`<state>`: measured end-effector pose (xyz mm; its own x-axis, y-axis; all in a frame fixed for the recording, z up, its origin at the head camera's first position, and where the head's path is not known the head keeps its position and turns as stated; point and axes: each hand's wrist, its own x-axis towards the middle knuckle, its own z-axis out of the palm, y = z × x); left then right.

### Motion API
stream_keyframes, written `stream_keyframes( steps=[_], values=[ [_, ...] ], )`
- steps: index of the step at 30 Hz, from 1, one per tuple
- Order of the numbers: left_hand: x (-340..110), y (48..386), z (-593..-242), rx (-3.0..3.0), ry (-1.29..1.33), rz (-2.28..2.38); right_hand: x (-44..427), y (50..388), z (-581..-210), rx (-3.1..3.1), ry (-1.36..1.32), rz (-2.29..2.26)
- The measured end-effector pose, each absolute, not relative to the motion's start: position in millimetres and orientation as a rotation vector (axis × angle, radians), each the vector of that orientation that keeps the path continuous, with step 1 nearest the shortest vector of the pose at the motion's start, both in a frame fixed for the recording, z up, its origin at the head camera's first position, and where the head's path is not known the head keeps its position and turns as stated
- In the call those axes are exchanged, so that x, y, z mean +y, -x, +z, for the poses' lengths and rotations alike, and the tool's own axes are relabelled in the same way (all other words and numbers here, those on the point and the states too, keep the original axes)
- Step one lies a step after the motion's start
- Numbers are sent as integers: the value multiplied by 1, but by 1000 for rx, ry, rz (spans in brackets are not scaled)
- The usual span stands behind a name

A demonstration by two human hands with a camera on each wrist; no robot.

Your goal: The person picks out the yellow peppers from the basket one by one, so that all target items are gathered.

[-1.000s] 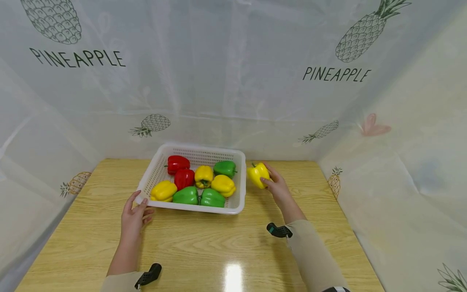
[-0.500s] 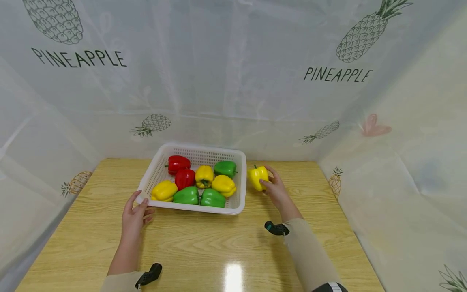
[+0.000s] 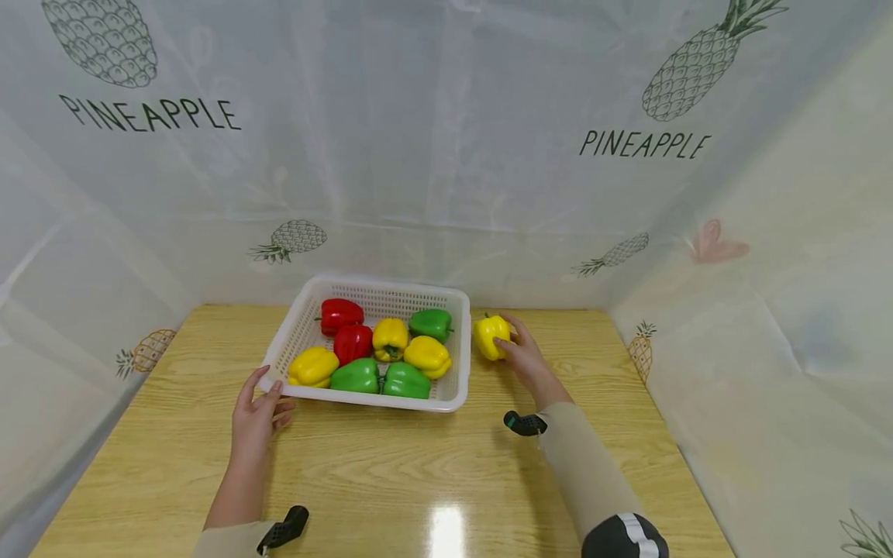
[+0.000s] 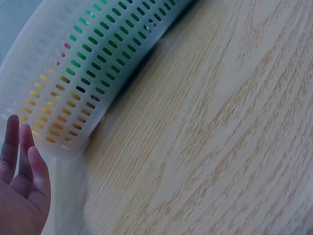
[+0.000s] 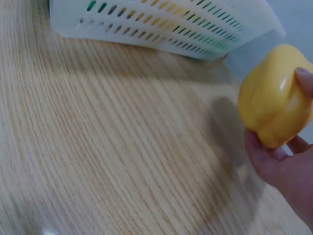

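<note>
My right hand [image 3: 529, 360] grips a yellow bell pepper [image 3: 491, 338], its green stem pointing up, just right of the white plastic basket [image 3: 462, 372]. In the right wrist view the pepper [image 5: 274, 98] is held above the table, thumb on one side and fingers on the other. My left hand [image 3: 254, 418] holds the basket's near left corner between thumb and index finger. Its other fingers extend beside the perforated wall in the left wrist view. Inside the basket lie red bell peppers [image 3: 353, 343], yellow bell peppers [image 3: 428, 356] and green bell peppers [image 3: 356, 375].
The basket stands near the back of the wooden table [image 3: 377, 473]. A pale curtain [image 3: 391, 155] printed with pineapples hangs behind the table and along its sides. Small black devices [image 3: 525, 423] sit at both wrists.
My right hand has shifted slightly left with the yellow bell pepper, which has turned a little more upright. My left hand and the basket stay in place.
</note>
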<state>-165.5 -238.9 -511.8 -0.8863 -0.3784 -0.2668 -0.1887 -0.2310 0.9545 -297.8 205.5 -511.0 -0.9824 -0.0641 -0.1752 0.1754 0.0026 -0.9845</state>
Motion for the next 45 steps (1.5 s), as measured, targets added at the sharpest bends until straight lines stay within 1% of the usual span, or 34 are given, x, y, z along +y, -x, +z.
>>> stream_keyframes(
  steps=[7,13,20,29,40,45],
  values=[
    [-242,165,-512,-1859,-703,-2255,203,305,-516,2111,-139,-2101],
    [-240,166,-510,-1836,-717,-2255,204,311,-519,2200,-104,-2025],
    [-238,165,-511,-1842,-663,-2252,204,317,-523,2296,-75,-1897],
    [-237,166,-512,-1831,-738,-2258,208,318,-531,2365,-55,-1853],
    [-237,166,-511,-1822,-752,-2271,209,321,-537,2489,22,-1750],
    [-236,167,-508,-1818,-773,-2289,210,323,-538,2530,14,-1713]
  ],
)
